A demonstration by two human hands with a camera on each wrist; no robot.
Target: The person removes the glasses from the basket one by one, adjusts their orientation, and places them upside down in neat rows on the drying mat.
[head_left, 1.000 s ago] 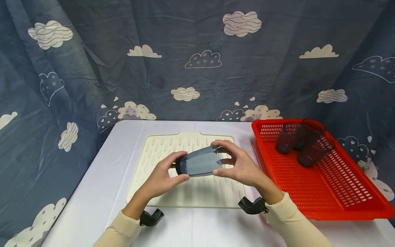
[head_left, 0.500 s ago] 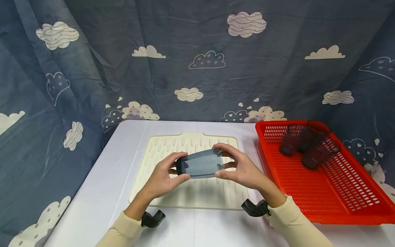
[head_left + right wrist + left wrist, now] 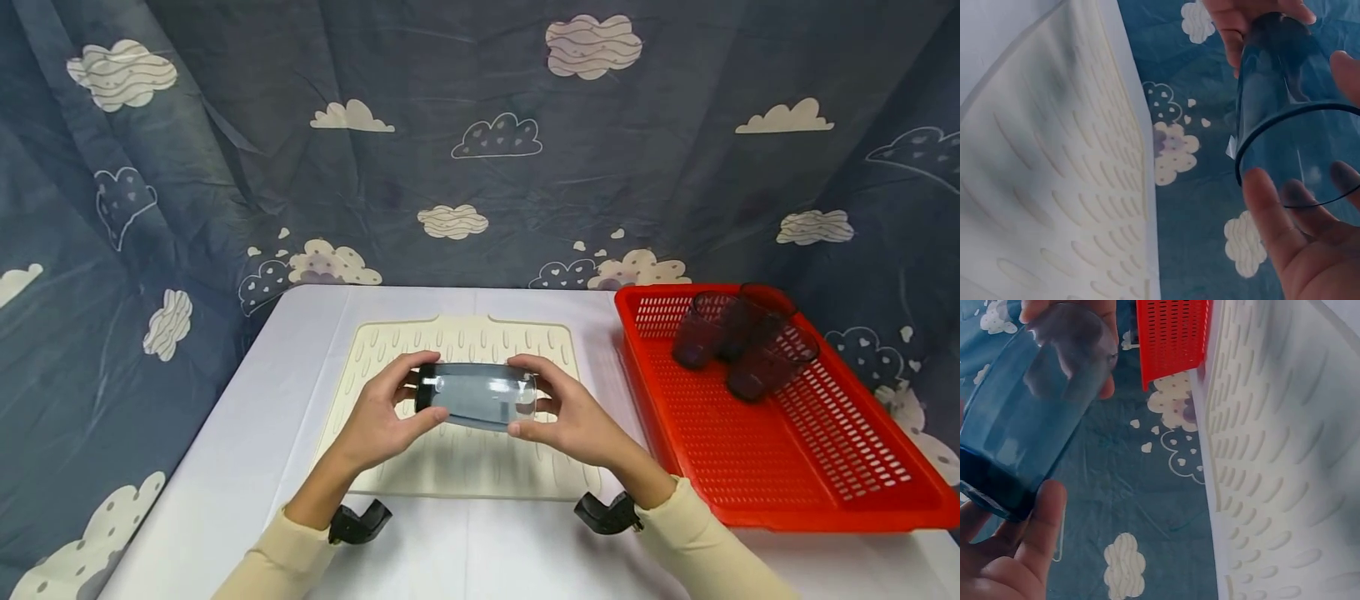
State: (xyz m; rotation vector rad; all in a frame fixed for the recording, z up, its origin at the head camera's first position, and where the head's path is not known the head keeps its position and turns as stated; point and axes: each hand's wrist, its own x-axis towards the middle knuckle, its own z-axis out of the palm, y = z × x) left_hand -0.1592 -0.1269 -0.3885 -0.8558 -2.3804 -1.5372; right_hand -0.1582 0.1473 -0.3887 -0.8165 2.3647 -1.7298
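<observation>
A clear blue-grey drinking glass (image 3: 480, 395) lies sideways in the air above a cream ridged drying mat (image 3: 465, 475). My left hand (image 3: 386, 417) grips its dark, thick base between thumb and fingers. At the other end, my right hand (image 3: 573, 412) holds the open rim. The right wrist view shows the glass (image 3: 1272, 81) mouth-on, with right fingertips on and behind the rim. In the left wrist view the left thumb and fingers curl round the base of the glass (image 3: 1029, 406).
To the right stands a red perforated plastic basket (image 3: 750, 458). Inside, at its back, several dark purple glasses (image 3: 765, 367) lean together. A white cloth (image 3: 300, 400) covers the table, and a dark blue curtain (image 3: 480, 192) with clouds hangs behind.
The glass has turned from a slant, rim end higher, to nearly level, and its surface now shows bright reflections. Both hands keep their hold. The head view has shifted slightly.
</observation>
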